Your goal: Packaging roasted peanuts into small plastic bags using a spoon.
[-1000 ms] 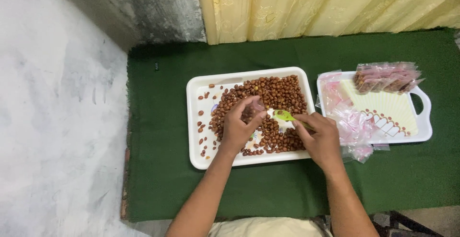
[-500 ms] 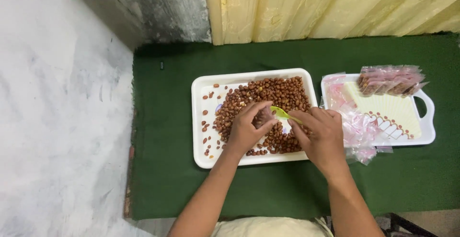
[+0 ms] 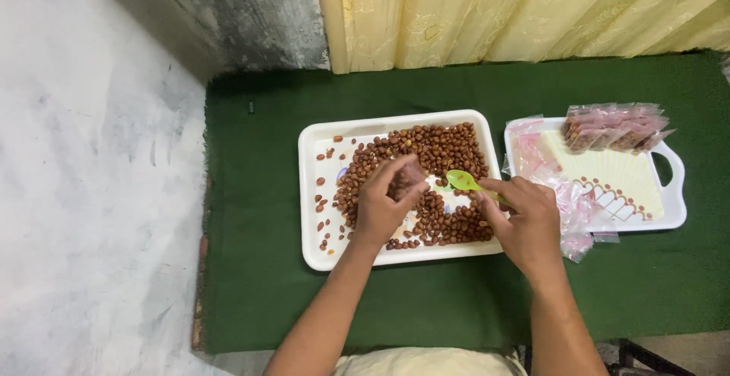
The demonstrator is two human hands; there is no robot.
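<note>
1 small clear plastic pouch (image 3: 407,180) sits pinched in the left hand (image 3: 384,205), fingers curled shut around it, above the middle of the white tray (image 3: 312,193). The right hand (image 3: 525,220) grips the handle of 1 green plastic spoon (image 3: 461,180), its rounded bowl pointing left, just beside the pouch. Beneath both lies a heap of smooth brown peanuts (image 3: 441,148), too many to count, with loose ones scattered toward the tray's left side. To the right stands 1 second white tray with handles (image 3: 673,209), holding a row of filled pouches (image 3: 612,126) at its far edge and a crinkly pile of empty pink-tinted pouches (image 3: 559,193). A green felt-like cloth (image 3: 258,269) covers the table.
</note>
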